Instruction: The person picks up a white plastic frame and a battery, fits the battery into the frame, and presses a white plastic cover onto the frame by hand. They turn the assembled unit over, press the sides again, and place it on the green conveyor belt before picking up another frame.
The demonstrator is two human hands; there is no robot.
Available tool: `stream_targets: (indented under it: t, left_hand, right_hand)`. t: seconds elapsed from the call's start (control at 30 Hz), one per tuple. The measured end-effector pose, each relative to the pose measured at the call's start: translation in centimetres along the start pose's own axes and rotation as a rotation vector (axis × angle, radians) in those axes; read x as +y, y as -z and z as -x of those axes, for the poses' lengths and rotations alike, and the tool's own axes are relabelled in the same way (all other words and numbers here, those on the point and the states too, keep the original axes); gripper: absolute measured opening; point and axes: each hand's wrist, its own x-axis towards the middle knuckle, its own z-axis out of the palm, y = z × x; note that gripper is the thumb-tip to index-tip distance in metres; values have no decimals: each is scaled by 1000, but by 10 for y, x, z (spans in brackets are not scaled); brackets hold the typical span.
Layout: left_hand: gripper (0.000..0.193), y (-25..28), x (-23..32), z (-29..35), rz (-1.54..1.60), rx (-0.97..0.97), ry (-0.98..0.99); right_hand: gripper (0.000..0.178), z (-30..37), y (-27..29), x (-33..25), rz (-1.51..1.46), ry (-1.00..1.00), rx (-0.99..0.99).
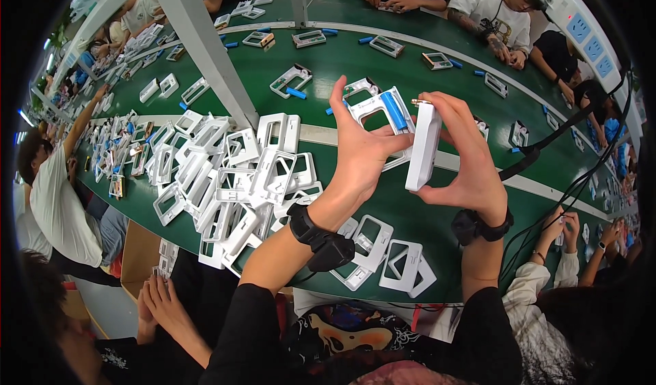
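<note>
My left hand (pixel 357 154) holds a white plastic frame (pixel 374 112) with a blue cylindrical part (pixel 393 110) set in it, fingers spread behind it. My right hand (pixel 466 154) grips a white rectangular housing piece (pixel 423 147) edge-on, pressed against the right side of the frame; a small metal tab shows at its top. Both hands hover above the green conveyor belt (pixel 342 60). Black bands sit on both wrists.
A big heap of white plastic frames (pixel 225 173) lies left of my hands, a few more frames (pixel 383 258) lie near the belt's front edge. Assembled frames with blue parts (pixel 290 81) ride the belt. A grey post (pixel 205 43) rises left. Other people sit around; black cables (pixel 567 180) hang right.
</note>
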Motion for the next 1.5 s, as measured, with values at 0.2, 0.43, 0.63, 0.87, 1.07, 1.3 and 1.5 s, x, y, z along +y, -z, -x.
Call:
stream_targets:
  t: [0.2, 0.43, 0.63, 0.87, 1.07, 1.3, 1.5]
  left_hand:
    - [113, 2, -2, -2, -40, -6, 37]
    - [114, -2, 1, 1, -129, -78, 97]
    - [116, 6, 5, -3, -250, -250, 158]
    - [117, 4, 10, -2, -269, -254, 130]
    - [111, 5, 6, -3, -241, -226, 89]
    - [90, 7, 6, -6, -300, -293, 62]
    - [85, 8, 6, -6, -314, -347, 48]
  right_hand:
    - [102, -3, -1, -6, 4, 3, -15]
    - [100, -14, 2, 1, 48, 121, -42]
    - [100, -13, 5, 2, -3, 107, -105]
    - [100, -12, -1, 3, 9, 85, -95]
    - [99, -10, -4, -4, 53, 62, -37]
    - [98, -7, -11, -11, 169, -33, 18]
    - [98, -8, -8, -7, 91, -3, -19]
